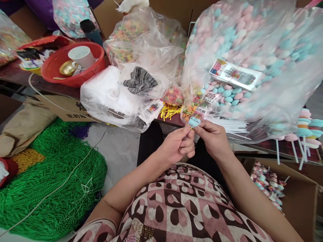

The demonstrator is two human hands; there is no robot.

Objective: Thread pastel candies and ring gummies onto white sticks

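In front of my body, both hands meet at the lower end of a wrapped candy skewer (pixel 194 121). A pale blue sweet shows at its bottom through clear film; the upper part blends into the sweets behind it. My left hand (pixel 179 145) is closed, thumb and forefinger pinching the gathered film just below the blue sweet. From the other side, my right hand (pixel 213 136) pinches the same spot with thumb and fingertips. Gold twist ties (pixel 171 111) lie on the table edge to the left. White sticks (pixel 228 126) lie beyond my right hand.
A big bag of pink and blue marshmallows (pixel 242 37) stands at right, with a stack of cards (pixel 236 74) on it. Marshmallow skewers (pixel 304 124) overhang the edge above a cardboard box (pixel 300 198). Left are a red basin (pixel 75 75) and green bead strands (pixel 58 181).
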